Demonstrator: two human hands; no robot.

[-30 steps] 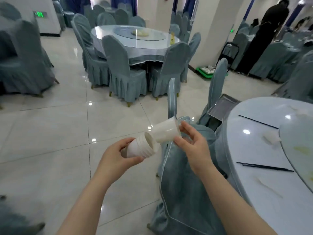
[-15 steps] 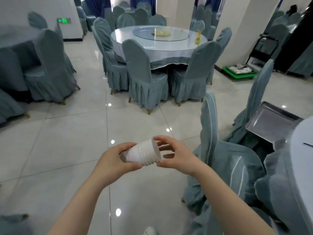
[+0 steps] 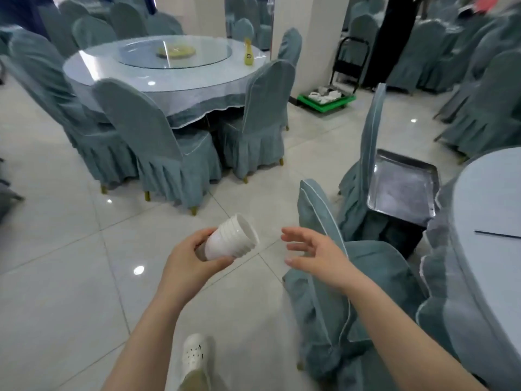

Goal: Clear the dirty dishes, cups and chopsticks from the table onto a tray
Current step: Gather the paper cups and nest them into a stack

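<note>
My left hand (image 3: pixel 189 259) grips a stack of white plastic cups (image 3: pixel 231 239), held on its side with the open mouths facing right. My right hand (image 3: pixel 315 253) hovers a short way to the right of the stack, fingers spread and holding nothing. A bare metal tray (image 3: pixel 401 184) rests on the seat of a covered chair at the right. One black chopstick (image 3: pixel 497 235) lies on the pale round table (image 3: pixel 490 198) at the right edge.
A covered chair (image 3: pixel 324 280) stands right below my right arm, another chair (image 3: pixel 369 153) backs the tray. A second round table (image 3: pixel 158 77) ringed with chairs is ahead. A green cart (image 3: pixel 324 101) with white dishes sits by the pillar. Tiled floor lies to the left.
My right hand pushed a single cup into the stack, then let go and drew back to the right. The view swung left and nearer the tray.
</note>
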